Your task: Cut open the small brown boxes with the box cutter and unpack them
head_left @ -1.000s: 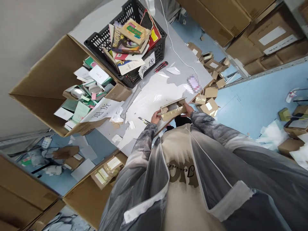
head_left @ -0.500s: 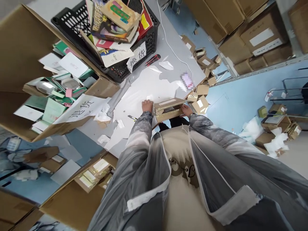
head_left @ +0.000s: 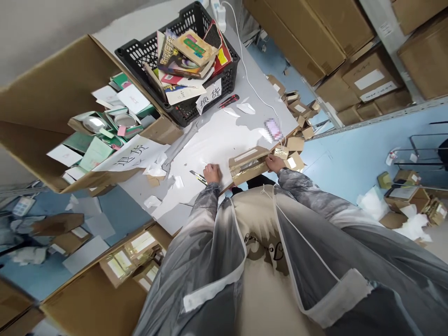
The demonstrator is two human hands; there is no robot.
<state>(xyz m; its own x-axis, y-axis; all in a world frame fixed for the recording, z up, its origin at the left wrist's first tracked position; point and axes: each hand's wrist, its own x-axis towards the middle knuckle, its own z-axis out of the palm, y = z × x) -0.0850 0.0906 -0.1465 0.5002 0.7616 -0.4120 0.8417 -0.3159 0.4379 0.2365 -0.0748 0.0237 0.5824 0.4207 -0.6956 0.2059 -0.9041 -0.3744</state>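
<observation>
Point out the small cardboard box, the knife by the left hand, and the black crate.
cardboard box [head_left: 249,163]: head view, top face.
knife [head_left: 198,177]: head view, handle.
black crate [head_left: 227,80]: head view, right wall.

Left hand [head_left: 212,173] off parcel [head_left: 249,164], now on table [head_left: 224,135] by knife [head_left: 198,177].

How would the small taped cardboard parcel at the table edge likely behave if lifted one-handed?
The cardboard parcel is flat and boxy, so probably stiff and not apt to roll. The right hand alone holds one end, which suggests it is light. Its glossy tape might make a grip slightly slippery. Part of it seems to overhang the table edge, so it could tip off if released.
</observation>
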